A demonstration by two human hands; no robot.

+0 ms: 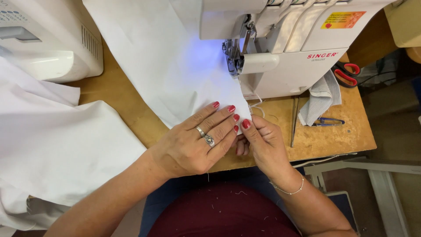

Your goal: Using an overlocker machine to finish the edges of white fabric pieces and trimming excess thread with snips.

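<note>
The white fabric (175,66) was pressed flat on the surface (333,131) by the left hand (193,145), fingers spread, while its near corner was pinched by the right hand (263,145); the overlock machine (285,48) stood just beyond, along the fabric's right edge.

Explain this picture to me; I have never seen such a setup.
A camera worn on the person's head looks down at a wooden table. The white machine at the top is an overlock sewing machine, its lamp lit. The left hand presses white fabric flat; the right hand pinches the fabric's corner near the needle area. A second white machine stands top left. Right of the overlocker lie striped cloth, small blue thread snips and red-handled scissors.
</note>
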